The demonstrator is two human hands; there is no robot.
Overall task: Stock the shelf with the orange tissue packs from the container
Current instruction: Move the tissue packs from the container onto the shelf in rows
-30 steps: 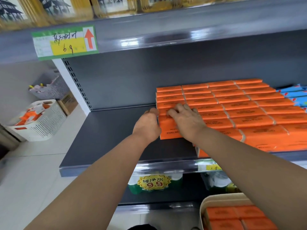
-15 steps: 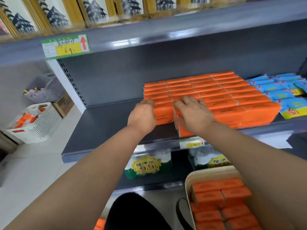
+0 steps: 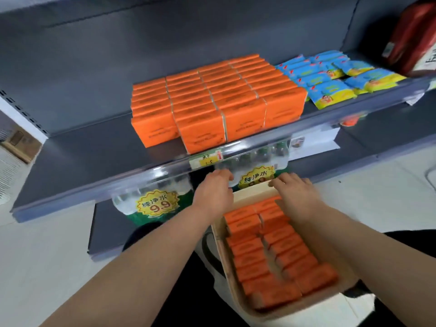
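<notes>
We log left grip (image 3: 212, 192) and right grip (image 3: 297, 192) both released, empty, above far rim of container (image 3: 253, 194), right one covering some packs (image 3: 250, 253), blurred, in two columns, long axes crosswise, below the shelf (image 3: 82, 161).

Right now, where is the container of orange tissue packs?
Head view, lower right: the container sits below the shelf edge, in front of the bottled water, with the right hand over its far end.

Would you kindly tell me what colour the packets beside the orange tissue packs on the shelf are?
The packets are blue and yellow; head view.
</notes>
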